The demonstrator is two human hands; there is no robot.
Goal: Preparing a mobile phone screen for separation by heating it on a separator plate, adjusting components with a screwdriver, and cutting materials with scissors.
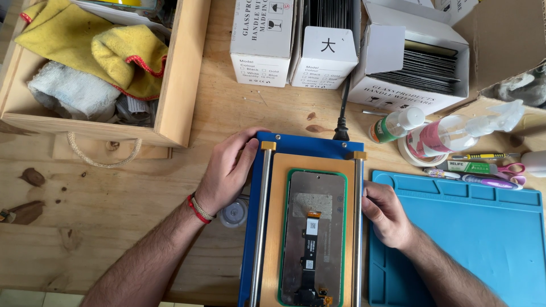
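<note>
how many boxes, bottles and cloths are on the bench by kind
white cardboard boxes: 3
spray bottle: 1
small capped bottle: 1
yellow cloths: 2
grey cloth: 1
total: 8

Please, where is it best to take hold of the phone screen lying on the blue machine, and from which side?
Probably by its long edges, from above. The phone screen lies flat, back side up, in a green frame, with a thin flex cable along its middle. The left hand and right hand rest on the blue machine, not on it.
</note>
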